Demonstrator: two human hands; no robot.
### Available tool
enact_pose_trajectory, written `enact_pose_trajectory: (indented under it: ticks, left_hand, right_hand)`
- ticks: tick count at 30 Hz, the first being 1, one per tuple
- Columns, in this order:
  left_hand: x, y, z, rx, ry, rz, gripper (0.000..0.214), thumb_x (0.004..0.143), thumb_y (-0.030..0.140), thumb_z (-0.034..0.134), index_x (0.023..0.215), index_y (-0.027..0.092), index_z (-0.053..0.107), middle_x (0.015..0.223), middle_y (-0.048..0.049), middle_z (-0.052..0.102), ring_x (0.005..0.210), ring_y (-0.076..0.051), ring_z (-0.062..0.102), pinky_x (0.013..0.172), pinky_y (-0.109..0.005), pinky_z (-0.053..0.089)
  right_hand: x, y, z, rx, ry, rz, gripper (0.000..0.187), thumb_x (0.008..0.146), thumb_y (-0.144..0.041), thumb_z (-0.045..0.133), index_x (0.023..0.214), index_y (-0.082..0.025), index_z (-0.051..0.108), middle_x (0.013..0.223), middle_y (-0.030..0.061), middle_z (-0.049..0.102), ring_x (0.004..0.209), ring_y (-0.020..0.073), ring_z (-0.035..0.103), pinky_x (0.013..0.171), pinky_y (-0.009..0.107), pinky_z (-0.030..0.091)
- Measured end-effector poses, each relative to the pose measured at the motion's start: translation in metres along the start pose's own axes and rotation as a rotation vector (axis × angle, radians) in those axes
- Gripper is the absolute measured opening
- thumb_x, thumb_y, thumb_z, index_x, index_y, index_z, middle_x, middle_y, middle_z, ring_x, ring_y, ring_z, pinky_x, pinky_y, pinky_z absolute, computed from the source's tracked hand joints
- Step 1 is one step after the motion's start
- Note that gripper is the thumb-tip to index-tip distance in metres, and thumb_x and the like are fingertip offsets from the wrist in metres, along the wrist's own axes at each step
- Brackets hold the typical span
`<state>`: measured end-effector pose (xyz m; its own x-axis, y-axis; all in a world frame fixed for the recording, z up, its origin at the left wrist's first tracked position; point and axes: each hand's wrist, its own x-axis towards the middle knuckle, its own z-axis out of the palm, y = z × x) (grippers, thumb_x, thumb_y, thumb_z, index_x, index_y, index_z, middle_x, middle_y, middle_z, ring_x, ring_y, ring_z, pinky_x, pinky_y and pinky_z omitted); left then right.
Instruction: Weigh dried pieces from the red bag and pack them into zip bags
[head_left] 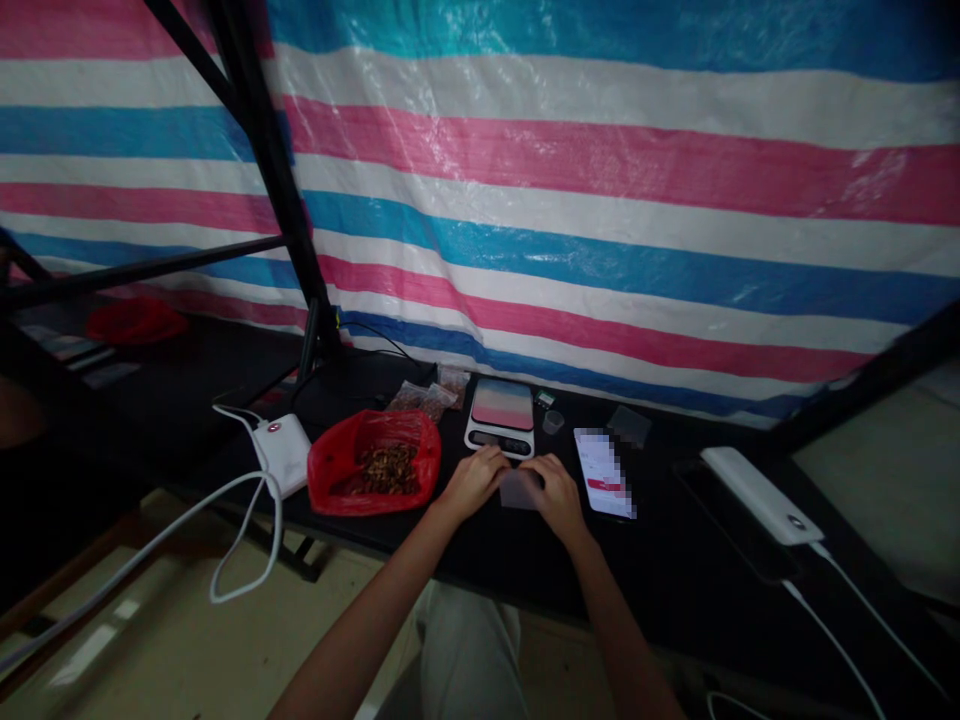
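Observation:
Between my two hands is a small clear plastic bag, pinched at its upper edge just above the black table. My left hand is closed on the bag's left side, and my right hand grips its right side. Right in front of my fingers stands a white digital kitchen scale with a shiny plate. To the left, a red plastic bag lies open around a heap of small brown pieces, whose kind I cannot make out. Several filled clear packets lie behind it.
A lit phone lies right of my right hand, near a small clear cup and another clear bag. White power banks with cables sit at both sides. A black metal frame rises at left before a striped tarp.

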<state>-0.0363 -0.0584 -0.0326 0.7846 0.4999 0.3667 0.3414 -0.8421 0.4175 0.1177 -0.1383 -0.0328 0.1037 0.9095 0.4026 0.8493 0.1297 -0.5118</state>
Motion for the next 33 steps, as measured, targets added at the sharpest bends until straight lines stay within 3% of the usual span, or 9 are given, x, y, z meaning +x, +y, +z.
enact_pose_trajectory:
  ticks: [8,13,20,25,29,33]
  left_hand:
    - [0.002,0.003,0.000,0.048,-0.078,-0.036,0.022,0.088,0.022,0.033,0.090,0.017,0.054,0.088,-0.0030,0.053,0.082,-0.013,0.054,0.071,-0.023,0.040]
    - [0.001,0.006,-0.002,0.026,-0.058,-0.068,0.021,0.087,0.022,0.034,0.093,0.019,0.054,0.091,-0.0025,0.053,0.080,-0.013,0.054,0.068,-0.022,0.040]
    - [0.000,0.004,-0.007,-0.140,0.091,-0.255,0.016,0.081,0.019,0.044,0.089,0.021,0.058,0.088,-0.0001,0.056,0.080,-0.013,0.054,0.070,-0.022,0.039]
    - [0.001,0.000,-0.006,-0.269,0.236,-0.285,0.014,0.079,0.024,0.049,0.071,0.018,0.059,0.074,0.0000,0.057,0.069,-0.012,0.052,0.065,-0.021,0.038]
    - [0.001,-0.004,-0.009,-0.404,0.399,-0.364,0.028,0.079,0.036,0.049,0.061,0.016,0.054,0.066,-0.0005,0.054,0.066,-0.013,0.051,0.064,-0.022,0.038]
    - [0.002,-0.007,-0.011,-0.458,0.477,-0.412,0.039,0.084,0.042,0.036,0.057,0.016,0.048,0.062,-0.0004,0.051,0.065,-0.013,0.050,0.064,-0.022,0.037]
  right_hand:
    - [0.000,0.003,0.007,-0.105,-0.019,0.008,0.019,0.082,-0.031,0.043,0.080,-0.023,0.060,0.076,0.0025,0.062,0.077,0.0181,0.054,0.067,0.028,0.039]
    - [0.000,0.000,0.004,-0.046,0.004,0.037,0.019,0.081,-0.031,0.043,0.082,-0.023,0.060,0.079,0.0019,0.062,0.078,0.0178,0.055,0.069,0.028,0.040]
    - [0.003,0.018,0.005,0.240,0.138,0.255,0.022,0.073,-0.031,0.048,0.078,-0.018,0.064,0.068,0.0035,0.064,0.060,0.0168,0.057,0.056,0.026,0.042]
    - [-0.001,0.019,0.006,0.476,0.173,0.339,0.024,0.072,-0.036,0.050,0.078,-0.017,0.063,0.071,0.0041,0.065,0.067,0.0187,0.060,0.059,0.027,0.046]
    - [-0.002,0.029,-0.006,0.629,0.385,0.468,0.031,0.068,-0.045,0.052,0.077,-0.016,0.061,0.069,0.0041,0.066,0.061,0.0174,0.060,0.050,0.024,0.044]
    - [0.008,0.068,-0.042,0.641,0.640,0.743,0.033,0.065,-0.046,0.053,0.070,-0.015,0.058,0.063,0.0035,0.066,0.037,0.0085,0.048,0.031,0.019,0.026]
